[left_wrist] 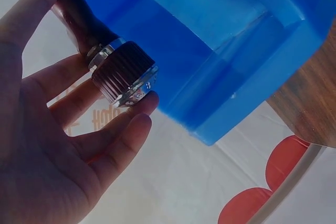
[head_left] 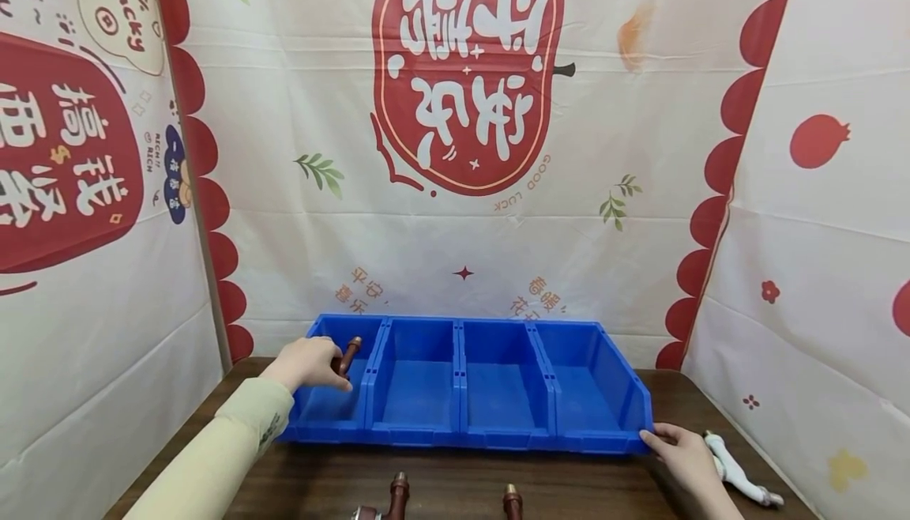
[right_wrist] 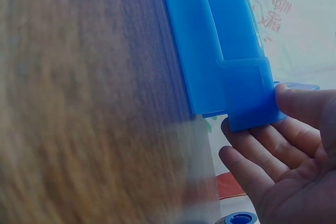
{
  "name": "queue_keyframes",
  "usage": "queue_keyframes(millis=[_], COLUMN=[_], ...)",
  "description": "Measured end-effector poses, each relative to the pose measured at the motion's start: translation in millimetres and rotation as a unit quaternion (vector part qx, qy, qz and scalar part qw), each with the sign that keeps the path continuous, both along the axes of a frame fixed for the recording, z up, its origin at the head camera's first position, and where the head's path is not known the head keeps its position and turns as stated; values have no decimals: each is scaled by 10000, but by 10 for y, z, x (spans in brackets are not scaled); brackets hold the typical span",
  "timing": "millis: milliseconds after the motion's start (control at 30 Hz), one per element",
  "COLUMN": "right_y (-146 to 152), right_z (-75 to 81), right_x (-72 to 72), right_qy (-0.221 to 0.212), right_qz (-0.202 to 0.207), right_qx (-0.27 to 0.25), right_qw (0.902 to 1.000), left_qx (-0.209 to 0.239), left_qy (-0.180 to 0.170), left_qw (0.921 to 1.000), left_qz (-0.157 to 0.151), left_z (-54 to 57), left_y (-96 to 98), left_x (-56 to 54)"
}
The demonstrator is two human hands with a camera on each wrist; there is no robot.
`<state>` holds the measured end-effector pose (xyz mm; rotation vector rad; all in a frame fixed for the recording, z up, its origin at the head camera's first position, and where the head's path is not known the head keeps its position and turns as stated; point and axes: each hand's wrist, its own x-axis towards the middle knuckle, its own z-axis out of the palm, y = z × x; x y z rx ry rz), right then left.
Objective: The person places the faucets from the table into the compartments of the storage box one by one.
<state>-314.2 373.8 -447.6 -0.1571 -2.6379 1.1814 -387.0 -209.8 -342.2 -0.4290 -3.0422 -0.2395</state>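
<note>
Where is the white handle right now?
In the head view, the white handle lies lower right on the wooden table, just right of the right hand, which holds the blue bin row.

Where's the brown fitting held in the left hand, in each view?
Head: brown fitting left of centre, below mid-height, in the left hand, seen over the leftmost compartment.
Left wrist: upper left, brown fitting between thumb and fingers.
Right wrist: not in it.
Shared landmark: the blue bin row, upper right in the left wrist view, upper centre-right in the right wrist view.
</note>
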Motion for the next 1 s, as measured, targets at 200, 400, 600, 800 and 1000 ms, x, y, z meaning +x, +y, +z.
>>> queue_keyframes(millis=[200,400,600,800,1000], right_y=[4,0,-7,-12,-12], right_z=[-14,-36,-52,-37,-12], right_x=[-1,-12,-12,-7,-10], right_qy=[-25,0,-30,-23,-3], right_qz=[9,34,-18,2,25], right_qx=[-119,-112,-235,-232,-196], right_qw=[9999,9999,9997,9997,9998], left_qx=[-37,-61,-93,-159,-190], left_qy=[12,46,80,85,95], left_qw=[10000,10000,9999,9998,9998], left_qz=[-9,-2,-70,-60,-66], left_z=[-41,-111,-147,-186,-207], left_y=[-1,-9,-5,7,8], left_x=[-16,-29,-38,-69,-65])
